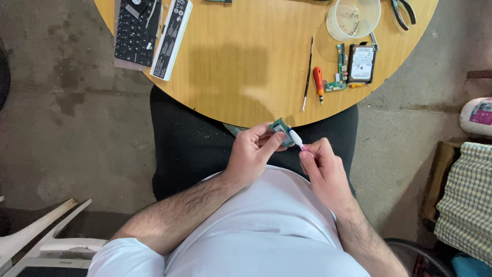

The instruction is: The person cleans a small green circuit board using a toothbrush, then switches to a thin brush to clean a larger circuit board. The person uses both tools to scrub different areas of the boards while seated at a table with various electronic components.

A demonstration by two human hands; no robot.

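Observation:
My left hand [252, 153] grips a small green square chip [281, 131] just below the near edge of the round wooden table [246, 66]. My right hand [322, 166] pinches a thin white tool with a pink end [297, 139]. Its white tip rests on the chip's face. Both hands hover over my lap, in front of my white shirt.
On the table lie a laptop keyboard [134, 31], a long white battery pack [171, 38], a thin dark probe [308, 72], an orange-handled screwdriver [319, 82], a green circuit board [339, 69], a hard drive [362, 63], a clear tub [353, 18] and pliers [405, 11]. A white plastic chair [46, 241] stands at lower left.

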